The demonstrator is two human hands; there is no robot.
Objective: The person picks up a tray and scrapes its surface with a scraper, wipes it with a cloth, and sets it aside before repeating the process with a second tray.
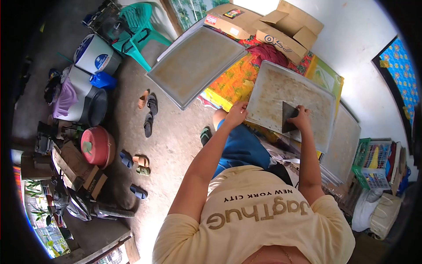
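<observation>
My left hand (238, 113) is closed on the near left edge of a metal baking tray (272, 83), whose pale surface has brown stains and worn patches. In my right hand (301, 118) is a dark, flat scraper (289, 116), its blade set against the tray's near part. The tray lies tilted in front of my legs. To its left, another baking tray (198, 64) with an evenly brownish surface seems to rest on top of others. More trays (340, 141) show at the right, partly under the one I hold.
Cardboard boxes (288, 33) stand behind the trays on a flowered cloth (235, 79). A green plastic chair (138, 31), a washing machine (94, 55) and a red basin (96, 147) are at the left. Several slippers (149, 123) lie on the floor. Plastic baskets (373, 160) stand at the right.
</observation>
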